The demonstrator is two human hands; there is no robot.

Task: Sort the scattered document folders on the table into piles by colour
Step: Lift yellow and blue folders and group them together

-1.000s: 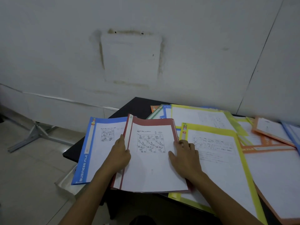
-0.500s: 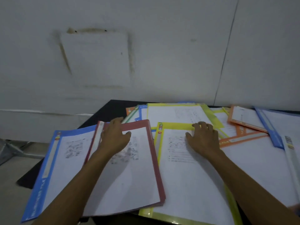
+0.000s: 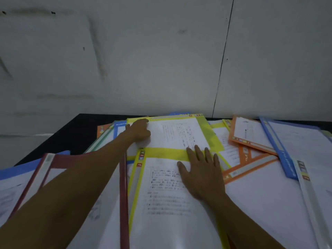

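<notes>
Now the right hand [image 3: 201, 174] lies flat, fingers [image 3: 198, 153] spread, seemingly steadying the near yellow folder [image 3: 161, 152]; just behind it, the left hand [image 3: 138, 131] reaches the corner of a second yellow folder [image 3: 210, 133], grip unclear, likely to pair them.

A black counter [image 3: 71, 137] stood against the wall, only its far left corner bare. Overlapping folders covered the rest: a blue folder [image 3: 18, 172] and red folder [image 3: 71, 160] at the left, yellow folders [image 3: 161, 152] in the middle, orange folders [image 3: 251, 166] to the right.
</notes>
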